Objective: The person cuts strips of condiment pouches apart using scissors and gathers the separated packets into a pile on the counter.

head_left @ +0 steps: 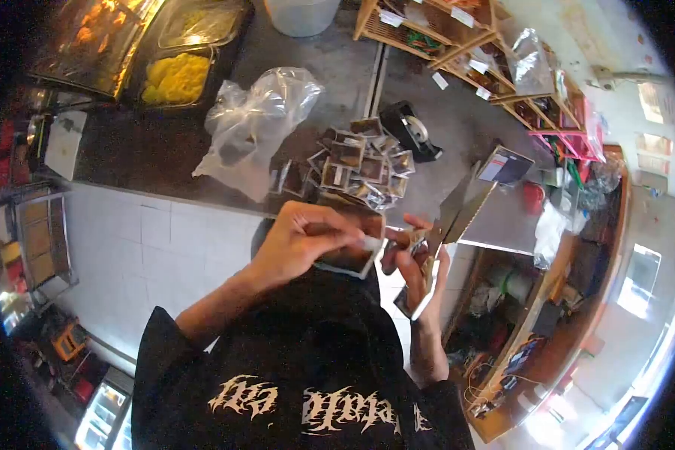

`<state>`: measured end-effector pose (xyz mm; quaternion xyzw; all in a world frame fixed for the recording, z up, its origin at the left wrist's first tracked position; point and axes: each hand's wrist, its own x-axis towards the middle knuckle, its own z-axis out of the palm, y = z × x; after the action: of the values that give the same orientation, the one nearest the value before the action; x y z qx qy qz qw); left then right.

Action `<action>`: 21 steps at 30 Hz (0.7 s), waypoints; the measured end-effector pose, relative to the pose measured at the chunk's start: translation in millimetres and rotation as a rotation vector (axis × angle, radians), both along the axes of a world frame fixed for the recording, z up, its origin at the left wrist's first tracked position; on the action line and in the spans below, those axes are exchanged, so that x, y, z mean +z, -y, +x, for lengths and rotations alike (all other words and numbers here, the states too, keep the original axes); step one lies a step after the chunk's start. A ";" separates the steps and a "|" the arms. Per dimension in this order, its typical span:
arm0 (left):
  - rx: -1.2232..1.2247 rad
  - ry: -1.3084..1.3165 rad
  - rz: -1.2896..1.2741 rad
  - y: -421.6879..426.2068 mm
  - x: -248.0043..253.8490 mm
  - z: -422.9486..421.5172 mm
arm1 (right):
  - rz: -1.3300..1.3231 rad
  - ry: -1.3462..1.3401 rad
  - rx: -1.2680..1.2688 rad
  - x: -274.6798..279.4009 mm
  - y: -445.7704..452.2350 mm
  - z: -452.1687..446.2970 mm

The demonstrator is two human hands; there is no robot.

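Note:
My left hand (300, 244) pinches the upper right part of a clear plastic packet (346, 262) with dark contents, close in front of my chest. A small whitish bit shows at its fingertips; I cannot make out what it is. Scissors (461, 214) lie in my right hand (420, 262), its fingers closed round the handles and the blades pointing up and right, away from the packet. The right fingertips are close to the packet's edge; whether they touch it is unclear. Just beyond, on the dark counter (322, 86), lies a pile of small clear packets (356, 165).
A crumpled clear plastic bag (255, 127) lies left of the pile, a black tape dispenser (412, 131) right of it. Farther right is a small dark box (506, 166). Food trays (176, 79), a white bucket (301, 16) and a wooden rack (435, 34) stand along the back.

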<state>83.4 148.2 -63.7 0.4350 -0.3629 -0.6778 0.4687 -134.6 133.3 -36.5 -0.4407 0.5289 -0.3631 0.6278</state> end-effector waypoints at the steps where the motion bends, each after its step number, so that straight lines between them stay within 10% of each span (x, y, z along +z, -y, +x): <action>1: 0.020 -0.012 0.012 6.5 -0.8 0.9 | 0.067 0.002 0.062 -2.1 -5.1 -14.3; 21: -0.781 0.383 -0.523 114.8 70.9 16.0 | 0.203 0.041 0.522 9.8 -48.0 -25.1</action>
<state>99.4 33.5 7.2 0.2512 -0.7355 -0.5970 0.1988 -159.7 181.3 -26.7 -0.4895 0.4184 -0.1429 0.7516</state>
